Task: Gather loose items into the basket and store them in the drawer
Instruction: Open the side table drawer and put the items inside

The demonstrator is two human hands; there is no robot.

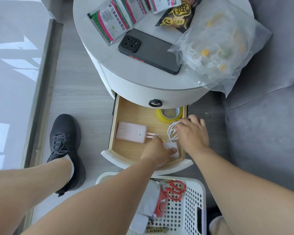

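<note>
Two hands reach over the white basket (190, 216), which holds red scissors (176, 189), into the open drawer (136, 150): left hand (157, 152) pinches a white charger (172, 148), right hand (192, 133) lies flat on a coiled cable (171, 131). Beyond lie a pink power bank (131, 132), tape roll (170, 114) and, on the tabletop, a phone (149, 50).

The drawer (136, 114) has a pale wood bottom, smooth and matt. The basket (192, 207) is white plastic full of little holes. The scissors (176, 189) have shiny red plastic handles. The tape roll (169, 115) looks glossy and yellow. The power bank (131, 131) is smooth pink plastic. The phone (150, 50) wears a matt black case. The bag (222, 48) is thin, cloudy, crinkly plastic. The packets (112, 22) are shiny foil or plastic. The shoe (64, 141) is dark woven cloth. The sofa (270, 133) is soft grey cloth.
</note>
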